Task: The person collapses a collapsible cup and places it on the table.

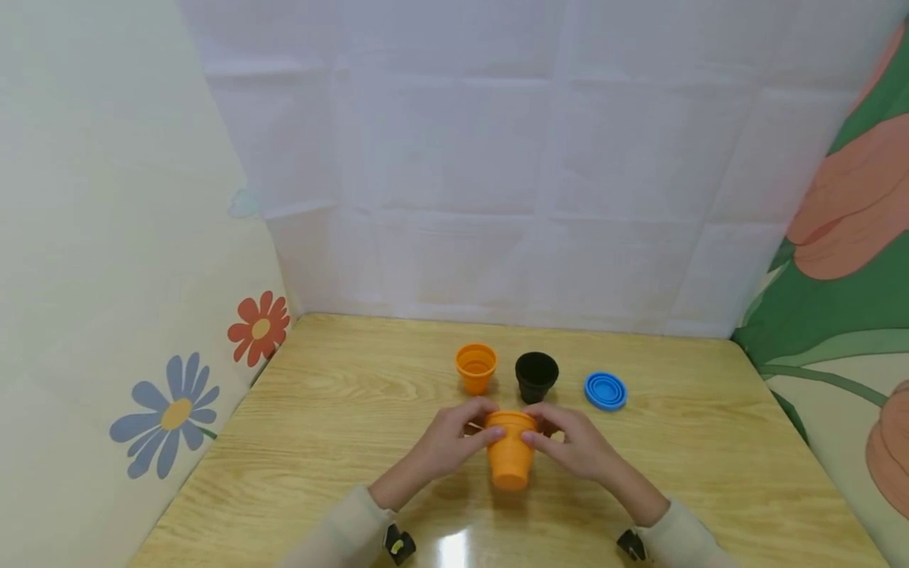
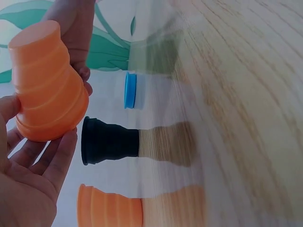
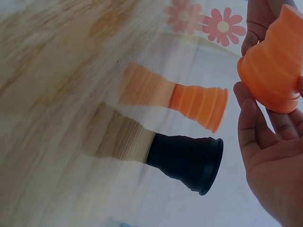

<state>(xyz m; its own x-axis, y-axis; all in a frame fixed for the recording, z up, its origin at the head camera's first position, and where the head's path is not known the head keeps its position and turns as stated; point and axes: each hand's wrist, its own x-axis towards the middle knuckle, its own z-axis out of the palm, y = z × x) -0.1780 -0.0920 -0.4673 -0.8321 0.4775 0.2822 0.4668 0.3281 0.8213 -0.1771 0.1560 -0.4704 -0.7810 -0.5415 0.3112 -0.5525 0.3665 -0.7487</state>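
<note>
Left hand [image 1: 446, 439], right hand [image 1: 578, 445] grip ribbed, tapering orange cup [image 1: 510, 459] — flared black cup [image 1: 536, 377] beyond — wood-grain table [image 1: 341, 410].

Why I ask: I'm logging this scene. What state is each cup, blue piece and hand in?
Held orange cup: extended, tipped with its base toward the person, off the table
Other orange cup: extended, upright, mouth up
Black cup: extended, upright, mouth up
Blue ringed piece: low and flat on the table
Left hand: holding the tipped cup
Right hand: holding the same cup
</note>
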